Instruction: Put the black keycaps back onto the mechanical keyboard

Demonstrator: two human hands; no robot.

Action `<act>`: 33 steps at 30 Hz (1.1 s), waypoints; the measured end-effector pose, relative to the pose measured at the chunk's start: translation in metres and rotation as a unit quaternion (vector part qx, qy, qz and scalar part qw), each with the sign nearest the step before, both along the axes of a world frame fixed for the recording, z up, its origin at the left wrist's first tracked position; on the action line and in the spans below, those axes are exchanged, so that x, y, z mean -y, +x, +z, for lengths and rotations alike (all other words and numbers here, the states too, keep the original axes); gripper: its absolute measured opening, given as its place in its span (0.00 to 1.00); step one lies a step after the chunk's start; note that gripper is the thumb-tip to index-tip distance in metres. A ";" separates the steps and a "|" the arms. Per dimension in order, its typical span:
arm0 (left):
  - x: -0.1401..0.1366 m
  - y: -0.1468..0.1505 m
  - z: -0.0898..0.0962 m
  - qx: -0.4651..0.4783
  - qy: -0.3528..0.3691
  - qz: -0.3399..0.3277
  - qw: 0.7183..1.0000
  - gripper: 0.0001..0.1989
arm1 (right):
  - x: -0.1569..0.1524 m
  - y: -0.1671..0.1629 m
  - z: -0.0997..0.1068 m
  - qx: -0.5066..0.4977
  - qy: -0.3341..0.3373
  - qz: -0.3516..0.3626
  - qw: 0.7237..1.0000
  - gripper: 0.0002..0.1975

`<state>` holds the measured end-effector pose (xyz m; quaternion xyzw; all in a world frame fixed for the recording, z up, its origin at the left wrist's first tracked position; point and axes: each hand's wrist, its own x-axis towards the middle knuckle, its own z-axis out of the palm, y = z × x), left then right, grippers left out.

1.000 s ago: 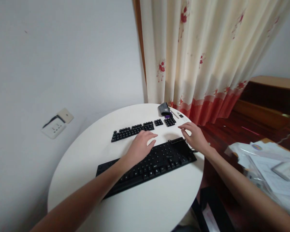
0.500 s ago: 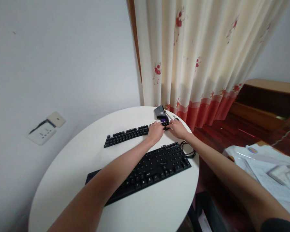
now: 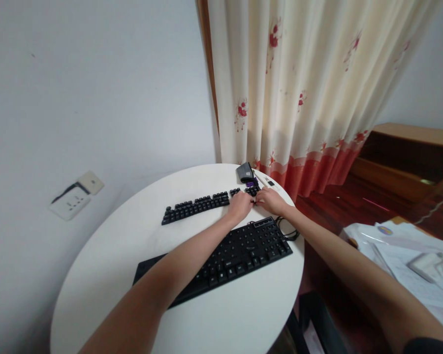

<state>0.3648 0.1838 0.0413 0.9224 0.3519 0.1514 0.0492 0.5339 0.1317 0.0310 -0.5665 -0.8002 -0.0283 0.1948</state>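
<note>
Rows of loose black keycaps [image 3: 195, 208] lie across the back of the white round table [image 3: 107, 255], set out in a keyboard's layout. At their right end my left hand [image 3: 240, 205] and my right hand [image 3: 270, 200] meet, fingers bent and closed. Between their fingertips shows a small black piece that looks like a keycap; the fingers hide most of it. More keycaps lie just beyond the fingers. Nearer to me, under my left forearm, is a black keyboard [image 3: 251, 246], many of its positions showing only small stubs. Its coiled cable [image 3: 288, 231] lies at the right.
Behind my hands are a grey folded cloth-like item [image 3: 244, 173], a purple item [image 3: 250, 184] and a white stick-like tool [image 3: 261, 178]. Curtains [image 3: 280, 98] hang beyond the table. Right of it, papers and a white device [image 3: 426, 266] lie on another surface. A wall socket [image 3: 72, 202] is left.
Both hands have drawn slightly towards me, off the keycaps at the right end, uncovering more of them. A small dark thing beside the white tool is now uncovered. The view has shifted slightly.
</note>
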 end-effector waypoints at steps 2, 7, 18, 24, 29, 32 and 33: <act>0.002 -0.001 0.001 0.015 -0.020 0.005 1.000 0.09 | 0.000 -0.001 0.000 -0.020 -0.006 -0.008 1.000 0.04; 0.023 -0.012 0.013 0.064 -0.061 -0.006 0.996 0.11 | 0.017 0.000 0.006 -0.072 0.014 -0.027 0.997 0.04; 0.123 -0.061 0.003 0.118 -0.177 -0.081 0.974 0.09 | 0.148 -0.025 -0.003 -0.308 0.005 0.032 0.951 0.06; 0.132 -0.063 -0.004 0.133 -0.120 -0.086 0.980 0.08 | 0.158 -0.036 -0.012 -0.286 0.005 0.045 0.957 0.05; 0.135 -0.061 -0.013 0.145 -0.097 -0.112 0.978 0.08 | 0.159 -0.036 -0.010 -0.260 0.012 0.047 0.964 0.05; 0.137 -0.060 -0.015 0.142 -0.073 -0.130 0.979 0.08 | 0.161 -0.036 -0.010 -0.254 0.003 0.055 0.966 0.04; 0.138 -0.060 -0.015 0.141 -0.069 -0.132 0.979 0.08 | 0.161 -0.036 -0.010 -0.253 0.001 0.057 0.966 0.04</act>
